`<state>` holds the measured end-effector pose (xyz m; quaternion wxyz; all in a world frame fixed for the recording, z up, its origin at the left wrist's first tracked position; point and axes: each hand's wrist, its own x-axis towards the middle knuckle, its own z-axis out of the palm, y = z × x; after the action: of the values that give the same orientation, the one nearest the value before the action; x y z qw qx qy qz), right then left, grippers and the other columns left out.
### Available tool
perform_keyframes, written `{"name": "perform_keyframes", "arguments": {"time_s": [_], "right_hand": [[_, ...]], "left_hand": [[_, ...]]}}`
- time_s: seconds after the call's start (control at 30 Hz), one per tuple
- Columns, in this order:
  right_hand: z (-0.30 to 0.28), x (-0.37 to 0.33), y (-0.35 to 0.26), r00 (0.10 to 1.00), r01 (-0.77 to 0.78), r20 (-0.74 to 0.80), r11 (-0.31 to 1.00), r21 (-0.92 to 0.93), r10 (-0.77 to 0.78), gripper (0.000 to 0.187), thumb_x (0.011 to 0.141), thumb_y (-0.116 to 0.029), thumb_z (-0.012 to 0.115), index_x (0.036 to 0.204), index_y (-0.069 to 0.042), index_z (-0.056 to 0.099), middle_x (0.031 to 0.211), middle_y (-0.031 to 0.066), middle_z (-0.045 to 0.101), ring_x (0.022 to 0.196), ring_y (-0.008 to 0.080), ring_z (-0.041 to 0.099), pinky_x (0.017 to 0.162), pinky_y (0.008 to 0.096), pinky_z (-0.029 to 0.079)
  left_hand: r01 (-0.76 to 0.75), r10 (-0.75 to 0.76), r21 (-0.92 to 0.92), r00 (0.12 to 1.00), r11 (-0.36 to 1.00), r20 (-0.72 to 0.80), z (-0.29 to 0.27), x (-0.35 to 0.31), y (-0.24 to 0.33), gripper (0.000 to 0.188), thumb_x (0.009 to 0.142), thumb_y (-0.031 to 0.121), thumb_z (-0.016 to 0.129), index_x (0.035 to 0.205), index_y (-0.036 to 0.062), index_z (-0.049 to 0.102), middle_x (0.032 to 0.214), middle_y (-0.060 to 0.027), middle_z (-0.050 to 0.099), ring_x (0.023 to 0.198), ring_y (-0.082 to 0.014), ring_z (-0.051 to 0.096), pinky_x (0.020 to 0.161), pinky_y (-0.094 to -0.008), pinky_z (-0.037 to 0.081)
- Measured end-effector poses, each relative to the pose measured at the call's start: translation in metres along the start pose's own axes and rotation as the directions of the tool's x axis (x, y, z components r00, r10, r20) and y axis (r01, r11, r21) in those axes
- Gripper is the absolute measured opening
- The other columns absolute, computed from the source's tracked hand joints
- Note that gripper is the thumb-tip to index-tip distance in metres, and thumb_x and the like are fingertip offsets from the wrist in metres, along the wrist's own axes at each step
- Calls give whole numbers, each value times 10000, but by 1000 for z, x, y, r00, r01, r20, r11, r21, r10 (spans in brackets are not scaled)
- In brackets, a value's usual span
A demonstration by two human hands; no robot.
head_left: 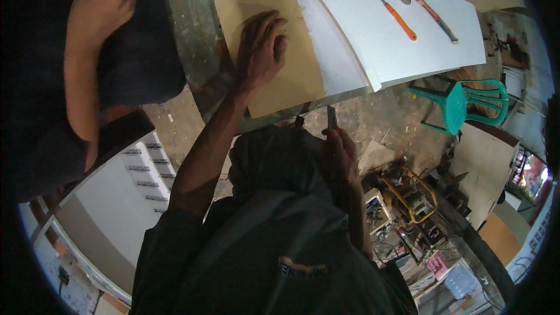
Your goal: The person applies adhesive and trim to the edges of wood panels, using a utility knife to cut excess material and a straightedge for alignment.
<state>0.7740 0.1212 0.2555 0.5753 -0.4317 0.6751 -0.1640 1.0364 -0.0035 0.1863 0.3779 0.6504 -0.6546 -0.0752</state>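
Note:
My left hand (pixel 262 49) rests on a tan brown board (pixel 297 76), fingers slightly bent and apart, with nothing in them. That board lies at the left end of a white panel (pixel 420 35) on the worktable (pixel 195 52). Close to my body, below the table's near edge, my right hand (pixel 344 151) is closed around a narrow flat grey tool (pixel 331 118). Its blade-like end points up and away from me; my fingers hide the rest, so its exact kind cannot be told.
A long white strip (pixel 344 29) crosses the panel. To its right lie an orange screwdriver-like tool (pixel 399 19) and a hammer (pixel 431 14). Another person's arm (pixel 84 64) is at the left. A green plastic chair (pixel 458 105) and cluttered tools stand to the right.

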Motion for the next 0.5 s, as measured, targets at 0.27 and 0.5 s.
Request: {"name": "perform_keyframes", "arguments": {"time_s": [0.27,0.5], "right_hand": [[1,36,-21,997,-40,71,993,110,32,220,1012,-213,510,1165,-56,497,701,47,502,564,156,500,512,310,390],[22,69,-63,894,407,81,722,-560,-442,178,994,-97,382,1129,11,423,949,339,625,865,551,588,694,602,453]], "left_hand": [[2,-2,-6,1000,1000,5,-2,0,-1,351,883,128,600,1222,39,576,1341,-145,520,1288,-323,449,1097,-467,336],[-4,4,-3,1000,1000,-1,-3,-2,-1,378,877,119,603,1251,75,563,1365,-132,515,1283,-343,461,1091,-478,341]]}}
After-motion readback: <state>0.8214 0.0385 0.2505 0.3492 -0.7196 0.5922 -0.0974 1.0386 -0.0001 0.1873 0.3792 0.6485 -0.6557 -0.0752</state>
